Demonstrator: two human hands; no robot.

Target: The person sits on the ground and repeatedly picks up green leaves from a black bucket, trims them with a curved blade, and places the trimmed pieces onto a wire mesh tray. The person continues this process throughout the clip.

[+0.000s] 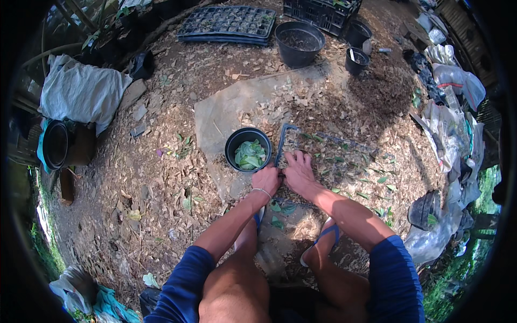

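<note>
My left hand (266, 180) is curled just below the rim of a black plastic pot (231, 155). Cut green leaves (251, 155) lie inside that pot. Close beside it, my right hand (299, 173) bends its fingers down over the left side of a seedling tray (281, 139) with a dark rim. The two hands nearly meet at the thumbs, and a small dark bit shows between them. Whether either hand grips anything is hidden by the fingers. Inside the tray is pale brown, crumbly matter, with green leaf pieces (381, 180) strewn over and beyond its right part.
Stacked cell trays (226, 24), a large black pot (299, 44), a smaller pot (357, 61) and a black crate (323, 16) stand ahead. A white sack (83, 89) lies left; plastic bags (448, 133) line the right. My sandalled feet flank the near ground.
</note>
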